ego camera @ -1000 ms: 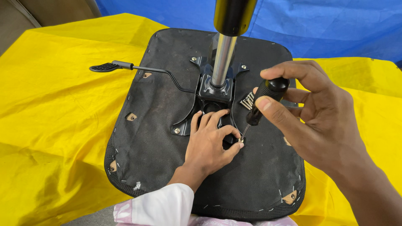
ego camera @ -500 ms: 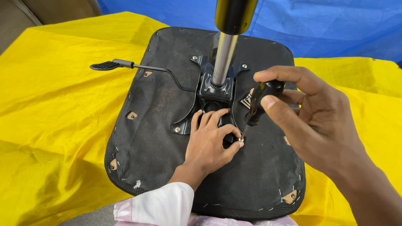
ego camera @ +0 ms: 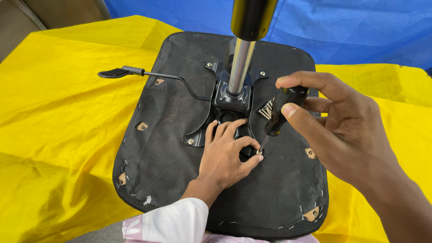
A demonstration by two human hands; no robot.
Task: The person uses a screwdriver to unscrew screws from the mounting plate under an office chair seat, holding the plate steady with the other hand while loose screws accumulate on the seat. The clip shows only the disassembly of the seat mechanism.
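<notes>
Far left: yellow cloth (ego camera: 54,112) covers the work surface, wrinkled, running under everything. Blue tarp (ego camera: 360,31) behind it at the top.

On the cloth: upturned chair seat (ego camera: 171,135), black fabric underside facing you, staples along the edge, small cutouts with metal showing through.

Lever (ego camera: 135,72) with a flat black paddle end sticks out left from the seat's upper left, its thin rod bending in to the metal plate (ego camera: 225,96) bolted at seat centre. Chrome post (ego camera: 240,63) rises from that plate toward the camera, with a black sleeve on top.

Your left hand (ego camera: 225,155), white sleeve at the wrist, lies on the seat just below the plate. Fingers curled down, thumb and forefinger pinched around a small screw (ego camera: 259,152) at the plate's lower right corner, holding it upright. It's touching the plate edge; palm flat on the fabric.

A small bunch of loose screws (ego camera: 266,109) lies on the seat right of the post base, just beside the plate.

Your right hand (ego camera: 342,130) is closed on the black handle of a screwdriver (ego camera: 281,112), thumb and fingers wrapped around the grip. Tool is tilted, handle up right, shaft running down left, tip on the screw your left fingers are steadying. Can't tell if the tip is seated in the head: too small.
</notes>
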